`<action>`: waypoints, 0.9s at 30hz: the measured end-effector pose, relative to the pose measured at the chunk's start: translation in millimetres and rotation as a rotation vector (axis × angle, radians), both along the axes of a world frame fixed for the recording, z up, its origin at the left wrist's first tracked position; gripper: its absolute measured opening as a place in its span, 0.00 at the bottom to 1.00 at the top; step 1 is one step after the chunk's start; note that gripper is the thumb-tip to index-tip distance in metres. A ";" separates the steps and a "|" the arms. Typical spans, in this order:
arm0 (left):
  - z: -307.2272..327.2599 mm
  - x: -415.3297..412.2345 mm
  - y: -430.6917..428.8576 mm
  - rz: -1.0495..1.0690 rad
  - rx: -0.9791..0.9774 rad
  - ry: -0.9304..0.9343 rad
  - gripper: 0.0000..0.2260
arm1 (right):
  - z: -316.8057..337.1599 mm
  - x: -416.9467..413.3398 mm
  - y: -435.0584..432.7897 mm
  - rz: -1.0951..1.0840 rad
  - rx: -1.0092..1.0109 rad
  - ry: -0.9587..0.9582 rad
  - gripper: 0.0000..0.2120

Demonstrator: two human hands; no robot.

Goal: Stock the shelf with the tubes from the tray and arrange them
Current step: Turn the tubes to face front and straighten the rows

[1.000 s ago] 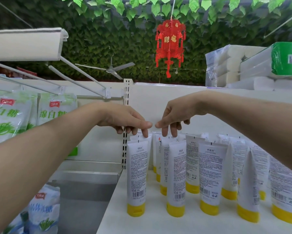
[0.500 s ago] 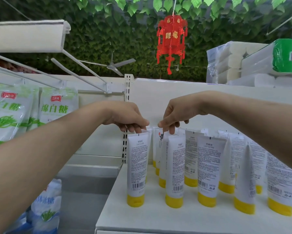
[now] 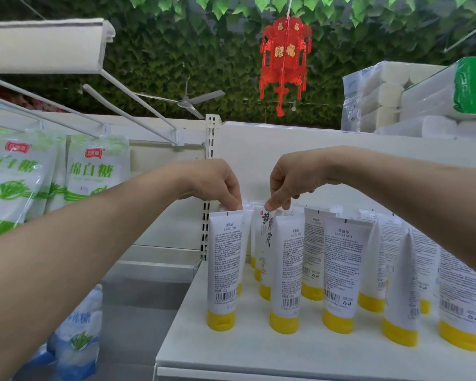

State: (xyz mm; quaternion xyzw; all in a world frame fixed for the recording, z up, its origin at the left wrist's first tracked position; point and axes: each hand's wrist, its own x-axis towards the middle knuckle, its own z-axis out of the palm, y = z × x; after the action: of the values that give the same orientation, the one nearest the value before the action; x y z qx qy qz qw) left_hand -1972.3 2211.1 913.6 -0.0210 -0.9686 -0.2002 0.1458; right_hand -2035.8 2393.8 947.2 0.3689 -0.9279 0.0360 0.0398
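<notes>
White plastic tubes (image 3: pixel 341 270) with yellow caps stood cap-down in loose rows on the white shelf (image 3: pixel 259 353), most with their printed backs and barcodes facing out. Both forearms reached in from the near edge and met over the left end of the group.

The left hand (image 3: pixel 215 182) hung palm-down with its fingers curled, thumb and forefinger closed on the crimped top edge of the front-left tube (image 3: pixel 224 259), which stood upright at the shelf's left corner. Just beside it, the right hand (image 3: pixel 292 180) bent down at the wrist and pinched the top corner of the calligraphy tube (image 3: pixel 265 240). That tube sat one row back, between the front-left tube and its neighbour, and showed black brush characters instead of small print. The two hands were close but not touching.

Left of the perforated shelf upright (image 3: pixel 211 149), green-and-white sugar bags (image 3: pixel 94 171) hung from metal pegs (image 3: pixel 132 116), and blue-printed bags (image 3: pixel 77 339) lay lower down. Wrapped packs of toilet rolls (image 3: pixel 374 92) were stacked on top of the unit at the right. A red paper lantern (image 3: pixel 285 59) dangled in front of a leaf-covered wall (image 3: pixel 154 59), with a ceiling fan (image 3: pixel 187 101) nearby.
</notes>
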 end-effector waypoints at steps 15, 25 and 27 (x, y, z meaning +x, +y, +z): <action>0.7 -1.3 -0.3 0.030 0.042 -0.054 0.05 | -1.9 8.5 -3.0 -0.007 0.029 0.060 0.05; -0.1 -4.5 -4.5 0.024 0.053 -0.065 0.06 | -2.1 6.4 -6.8 0.032 0.004 0.054 0.05; -0.5 -3.9 -3.4 0.014 0.060 -0.055 0.06 | -1.9 6.3 -7.1 0.029 0.011 0.062 0.05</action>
State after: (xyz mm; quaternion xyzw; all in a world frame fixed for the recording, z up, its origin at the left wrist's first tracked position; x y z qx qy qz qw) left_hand -1976.2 2207.7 913.1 -0.0042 -0.9660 -0.2284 0.1212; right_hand -2029.4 2386.7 945.3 0.3835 -0.9210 0.0201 0.0662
